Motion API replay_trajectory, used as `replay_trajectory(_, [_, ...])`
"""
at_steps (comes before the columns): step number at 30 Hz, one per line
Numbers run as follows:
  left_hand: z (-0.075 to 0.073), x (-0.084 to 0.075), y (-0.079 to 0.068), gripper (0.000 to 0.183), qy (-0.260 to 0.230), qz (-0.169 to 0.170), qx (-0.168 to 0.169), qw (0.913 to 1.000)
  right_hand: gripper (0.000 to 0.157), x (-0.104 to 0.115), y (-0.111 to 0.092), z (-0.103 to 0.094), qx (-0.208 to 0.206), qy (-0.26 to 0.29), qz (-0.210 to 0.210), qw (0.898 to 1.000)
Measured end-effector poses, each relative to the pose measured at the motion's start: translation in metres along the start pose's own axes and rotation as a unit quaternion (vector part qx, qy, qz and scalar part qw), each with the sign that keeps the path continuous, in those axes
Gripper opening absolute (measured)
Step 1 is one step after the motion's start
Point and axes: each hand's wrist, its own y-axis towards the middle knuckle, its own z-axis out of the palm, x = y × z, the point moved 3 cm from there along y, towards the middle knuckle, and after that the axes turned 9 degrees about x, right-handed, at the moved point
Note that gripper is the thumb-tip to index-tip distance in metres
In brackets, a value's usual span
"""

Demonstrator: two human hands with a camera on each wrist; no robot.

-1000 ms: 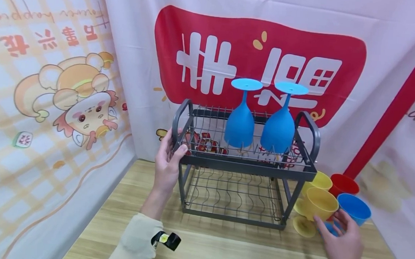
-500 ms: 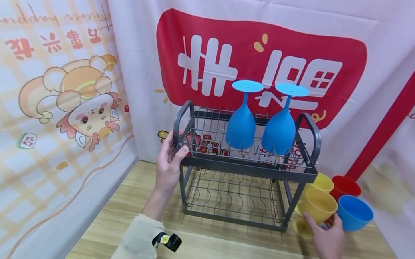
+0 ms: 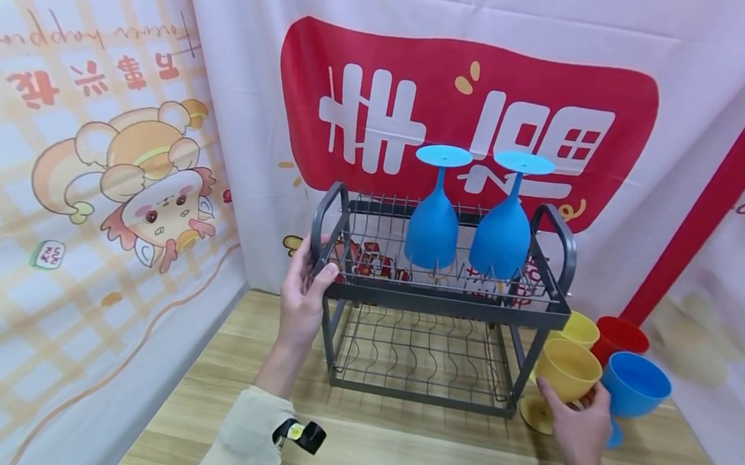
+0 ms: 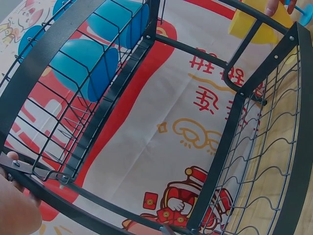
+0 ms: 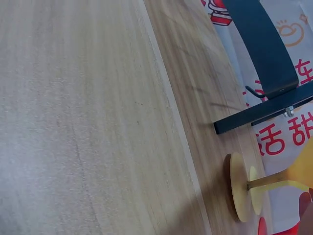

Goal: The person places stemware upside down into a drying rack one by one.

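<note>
Can see a wide strip of tabletop (image 3: 409, 451) before the dark dish rack (image 3: 445, 304), but only a narrow gap between this rack and the near yellow goblet (image 3: 567, 367) at its right side. Find the fingers of the right hand (image 3: 583, 421) clamped on the goblet's bowl, those of the left hand (image 3: 303, 292) on the rack's upper left corner. Cannot tell the goblet's foot as lifted or touching. Notice behind a second yellow goblet (image 3: 578, 328), mostly hidden. Get the held stem plainly in the right wrist view, with bowl cut off.
</note>
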Motion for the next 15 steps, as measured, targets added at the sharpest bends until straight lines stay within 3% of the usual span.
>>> replay_trajectory(6, [0.001, 0.000, 0.001, 0.060, -0.001, -0.003, 0.000, 1.0000, 0.103, 0.000, -0.009, -0.008, -0.003, 0.010, 0.005, 1.000])
replay_trajectory(15, [-0.001, -0.001, -0.001, 0.060, 0.014, -0.013, -0.007, 0.9998, 0.108, -0.003, -0.019, -0.028, 0.021, -0.032, 0.009, 0.999])
